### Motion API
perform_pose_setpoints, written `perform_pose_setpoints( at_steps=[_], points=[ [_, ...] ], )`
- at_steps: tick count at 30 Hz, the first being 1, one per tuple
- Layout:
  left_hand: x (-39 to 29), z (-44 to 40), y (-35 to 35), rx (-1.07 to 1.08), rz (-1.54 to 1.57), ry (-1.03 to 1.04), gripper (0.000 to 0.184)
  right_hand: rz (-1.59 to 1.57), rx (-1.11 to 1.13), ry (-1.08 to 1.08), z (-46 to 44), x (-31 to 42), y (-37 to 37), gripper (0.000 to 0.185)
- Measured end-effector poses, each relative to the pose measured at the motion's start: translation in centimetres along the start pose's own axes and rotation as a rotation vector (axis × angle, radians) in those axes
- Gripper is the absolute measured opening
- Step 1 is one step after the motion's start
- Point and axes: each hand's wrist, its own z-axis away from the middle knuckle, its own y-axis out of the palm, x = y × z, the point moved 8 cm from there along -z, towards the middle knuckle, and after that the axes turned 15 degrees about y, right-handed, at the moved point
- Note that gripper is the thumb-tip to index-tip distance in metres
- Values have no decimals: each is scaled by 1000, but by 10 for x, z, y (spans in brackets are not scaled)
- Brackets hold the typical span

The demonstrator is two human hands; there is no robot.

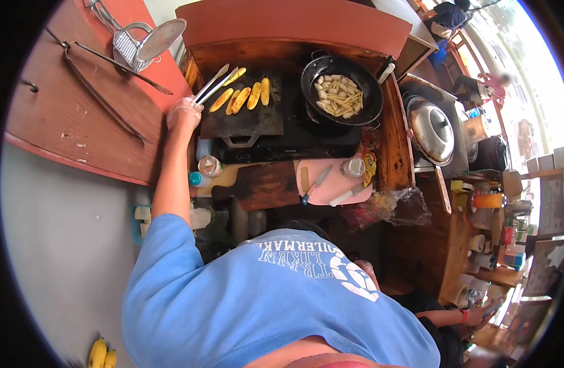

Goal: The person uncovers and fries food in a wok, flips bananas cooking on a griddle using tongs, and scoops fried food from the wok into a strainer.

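My left hand, in a clear plastic glove, is closed around metal tongs. The tongs' two arms are apart, their tips beside a yellow banana piece at the back of the black griddle. Several browned banana pieces lie in a row on that griddle. What looks like my right hand shows only in part at the side of my blue shirt; its fingers cannot be made out. To the right, a black wok holds pale cut strips and chunks in oil.
Below the stove sit a dark wooden board and a pink cutting board with knives and a glass jar. A lidded pan stands at right. Another person's hand is at lower right.
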Motion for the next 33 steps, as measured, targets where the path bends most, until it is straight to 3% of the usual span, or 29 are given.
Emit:
perform_pose_setpoints(
  at_steps=[2, 3, 4, 8, 11, 15, 17, 18, 20, 21, 24, 26, 27, 29, 30, 32, 33],
  points=[
    [-3, -3, 11, 263, 44, -122, 38, -19, -3, 39, 24, 8, 2, 18],
    [-2, -2, 13, 264, 45, -120, 38, 147, -9, -54, 60, 24, 11, 18],
    [-4, -1, 14, 247, 41, -63, 39, 314, -15, -148, 83, 36, 20, 19],
    [3, -4, 27, 154, 40, 37, 40, 280, -38, -147, 81, 30, 21, 19],
    [2, -8, 38, 124, -14, 132, 39, 45, -13, 26, 61, 9, 16, 19],
    [-4, -8, 50, 24, 66, 292, 36, 44, 8, -188, 121, 15, 28, 19],
    [-27, 6, 35, 56, 161, 227, 32, 79, -9, -207, 105, 22, 28, 18],
    [-38, 11, 39, -44, 153, 345, 27, -23, 79, -126, 59, 13, 21, 17],
    [-74, 30, 36, 41, 184, 329, 21, 76, 62, -262, 81, 22, 27, 16],
    [-87, 42, 44, -85, 148, 555, 18, 123, 49, -331, 97, 27, 32, 15],
    [-116, 56, 50, 15, 53, 503, 24, -3, 182, -185, 94, 34, 44, 20],
    [-103, 54, 50, 94, 76, 223, 23, 454, 45, -297, 59, 54, 46, 26],
    [-96, 60, 59, 93, 75, 219, 23, 606, -5, -335, 43, 61, 45, 28],
    [-66, 77, 50, -307, 635, 228, 22, 662, 62, -414, 38, 70, 50, 33],
    [-49, 88, 44, -361, 626, 181, 21, 681, 85, -442, 43, 76, 54, 35],
    [-32, 106, 6, -269, 381, -39, 21, 258, 83, -135, 54, 70, 47, 36],
    [-25, 113, -5, -218, 300, -97, 21, 259, 86, -136, 56, 73, 48, 36]
  ],
)
